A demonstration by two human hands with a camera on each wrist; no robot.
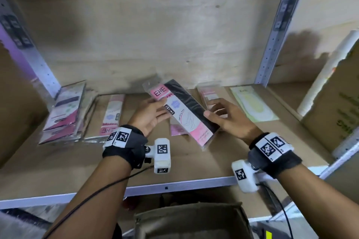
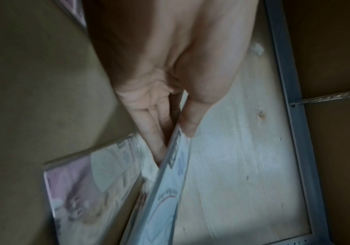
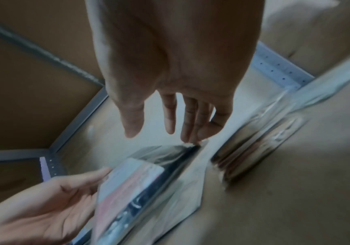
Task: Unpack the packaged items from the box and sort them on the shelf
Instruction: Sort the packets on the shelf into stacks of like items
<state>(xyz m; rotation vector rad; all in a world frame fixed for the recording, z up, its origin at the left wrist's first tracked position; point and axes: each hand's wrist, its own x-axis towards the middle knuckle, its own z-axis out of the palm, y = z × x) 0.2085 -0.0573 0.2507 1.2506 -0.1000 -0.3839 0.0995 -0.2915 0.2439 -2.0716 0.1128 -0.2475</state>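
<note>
Packet (image 1: 185,111) mid-frame, tilting above shelf (image 1: 194,163); left hand (image 1: 150,115) pinching its pink end, right hand (image 1: 226,115) steadying dark edge, fingers loosely spread. Likely best lowering flat onto matching pile, releasing gently.

Pink-and-black packet (image 1: 186,110) (yellow-green packet (image 1: 252,105) beside)
</note>
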